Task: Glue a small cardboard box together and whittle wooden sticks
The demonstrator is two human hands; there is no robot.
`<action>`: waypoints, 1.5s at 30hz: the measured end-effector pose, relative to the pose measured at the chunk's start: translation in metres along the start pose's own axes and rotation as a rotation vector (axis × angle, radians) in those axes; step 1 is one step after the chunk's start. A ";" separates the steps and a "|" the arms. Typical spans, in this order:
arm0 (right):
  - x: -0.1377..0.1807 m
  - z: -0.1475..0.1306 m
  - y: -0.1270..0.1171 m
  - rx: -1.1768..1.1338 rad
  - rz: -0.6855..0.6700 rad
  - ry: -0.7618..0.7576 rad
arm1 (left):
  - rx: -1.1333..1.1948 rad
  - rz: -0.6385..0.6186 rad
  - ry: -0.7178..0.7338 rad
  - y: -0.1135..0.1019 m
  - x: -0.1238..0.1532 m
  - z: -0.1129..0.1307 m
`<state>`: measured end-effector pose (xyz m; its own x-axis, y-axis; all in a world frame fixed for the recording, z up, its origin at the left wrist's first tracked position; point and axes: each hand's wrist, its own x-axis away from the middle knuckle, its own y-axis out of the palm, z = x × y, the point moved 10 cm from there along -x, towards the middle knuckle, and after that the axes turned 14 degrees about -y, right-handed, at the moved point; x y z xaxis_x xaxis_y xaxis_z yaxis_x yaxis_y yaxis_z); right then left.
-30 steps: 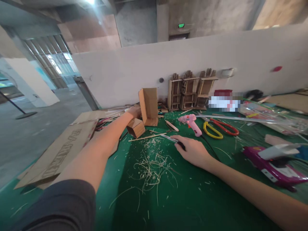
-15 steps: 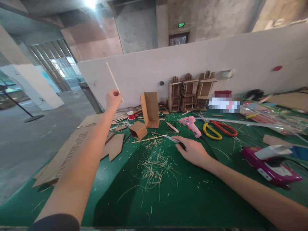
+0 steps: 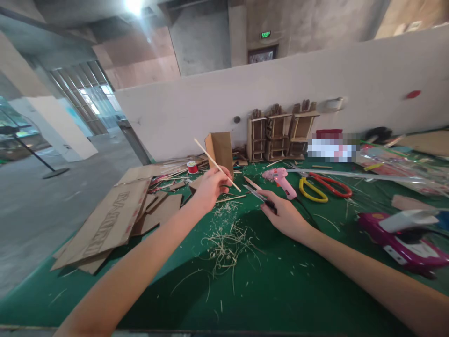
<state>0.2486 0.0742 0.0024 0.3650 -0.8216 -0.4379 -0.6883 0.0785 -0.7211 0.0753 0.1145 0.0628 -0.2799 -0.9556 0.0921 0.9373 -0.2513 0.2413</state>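
Observation:
Between the fingers of my left hand (image 3: 211, 188) is a thin pale wooden stick (image 3: 206, 153), slanting down to the right above the table. My right hand (image 3: 286, 214) is closed round the dark handle of a utility knife (image 3: 258, 194), its blade pointing up and left near the stick's lower end. Curly wood shavings (image 3: 228, 245) lie in a heap on the green table below both hands. Behind my left hand stands an upright folded cardboard piece (image 3: 222, 145); a small cardboard box (image 3: 195, 184) is partly hidden by the hand.
A pink glue gun (image 3: 282, 180) and scissors with red and yellow handles (image 3: 317, 187) lie right of centre. Cardboard sheets (image 3: 108, 215) cover the left side. Cardboard models (image 3: 277, 135) stand at the wall. A purple power strip (image 3: 400, 243) sits at right, a red spool (image 3: 192, 167) behind.
My left hand has come down and to the right with the stick, from raised on the left to close by the knife. My right hand has shifted little, still holding the knife.

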 end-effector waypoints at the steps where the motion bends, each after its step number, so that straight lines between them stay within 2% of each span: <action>1: 0.000 0.001 0.000 0.002 0.004 0.000 | 0.028 -0.017 -0.021 0.001 -0.004 -0.008; 5: 0.002 0.001 0.001 0.008 0.007 -0.019 | 0.036 -0.062 -0.039 0.002 -0.022 -0.011; 8: 0.003 0.001 0.000 0.015 0.006 -0.013 | 0.092 -0.010 -0.024 -0.007 -0.033 0.002; 10: 0.003 0.000 0.001 0.022 -0.004 -0.004 | 0.061 0.049 0.028 -0.014 -0.036 0.015; 12: 0.003 -0.001 0.001 0.021 -0.012 -0.007 | 0.003 0.048 0.092 -0.014 -0.036 0.029; 15: 0.002 -0.004 0.001 0.006 -0.010 -0.028 | -0.061 -0.049 0.146 -0.002 -0.035 0.043; 18: 0.002 -0.003 0.000 0.012 0.001 -0.024 | -0.012 -0.139 0.145 0.011 -0.033 0.048; 24: 0.002 -0.004 0.000 0.033 0.009 -0.064 | 0.072 -0.180 0.157 0.029 -0.020 0.056; 30: 0.005 -0.011 0.006 0.094 -0.078 -0.065 | 0.100 -0.226 0.105 0.037 -0.003 0.067; 36: 0.007 -0.029 0.009 0.162 -0.133 -0.234 | 0.174 -0.277 0.061 0.042 -0.013 0.074; 41: 0.013 -0.054 0.015 0.486 -0.268 -0.455 | 0.170 -0.277 0.051 0.052 -0.023 0.073; 45: 0.008 -0.069 0.016 0.659 -0.353 -0.558 | 0.132 -0.276 0.062 0.058 -0.018 0.069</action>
<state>0.1970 0.0303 0.0242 0.8514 -0.4822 -0.2065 -0.0478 0.3207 -0.9460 0.1199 0.1275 0.1414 -0.5026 -0.8629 -0.0528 0.7917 -0.4840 0.3728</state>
